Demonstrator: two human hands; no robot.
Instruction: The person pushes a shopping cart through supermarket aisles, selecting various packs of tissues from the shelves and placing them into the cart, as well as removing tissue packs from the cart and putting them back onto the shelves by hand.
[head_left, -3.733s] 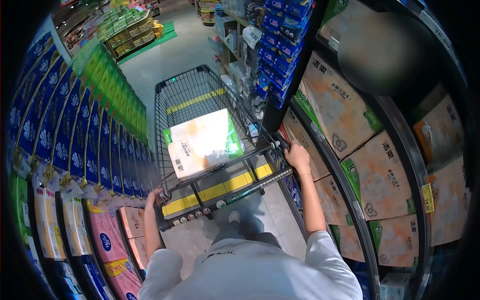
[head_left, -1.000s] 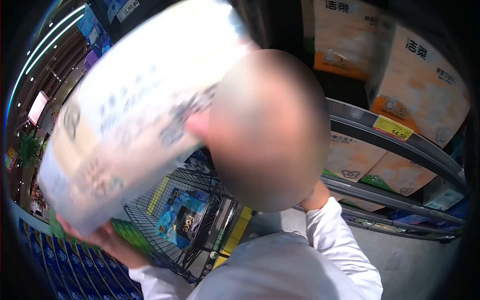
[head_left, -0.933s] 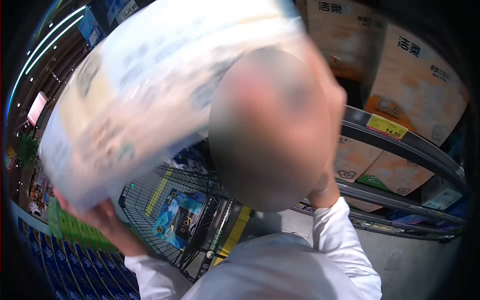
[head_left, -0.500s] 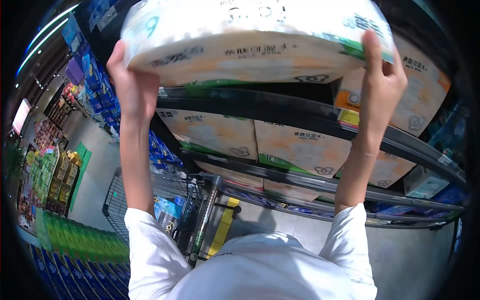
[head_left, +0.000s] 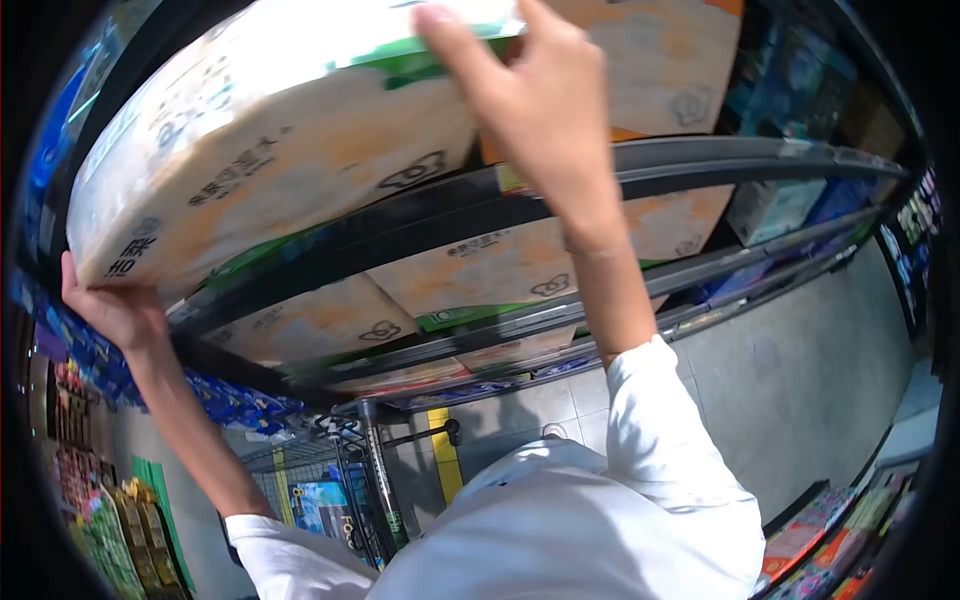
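A large tissue pack [head_left: 330, 150], cream and orange with a green band and a glossy plastic top, is held up at the shelf in front of me. My left hand [head_left: 118, 312] supports its lower left corner, fingers partly hidden beneath. Gripping the right end is my right hand [head_left: 530, 85], with the thumb on the top edge and the other fingers partly out of sight. The pack tilts, its left end lower than its right. Similar tissue packs [head_left: 490, 265] stand on the shelf below, and another pack [head_left: 655, 65] sits to the right of my right hand.
A black shelf edge [head_left: 720, 160] runs just under the held pack. Below on the left stands a shopping cart [head_left: 375, 470] with a blue package [head_left: 322, 505] in it. Blue hanging packages [head_left: 230, 400] line the shelf's left end. Colourful goods [head_left: 840, 540] are at the lower right.
The tissue pack has moved left relative to my view and tilted, left end down. Both hands still hold it. My view has turned to the right, showing more of the right-hand aisle.
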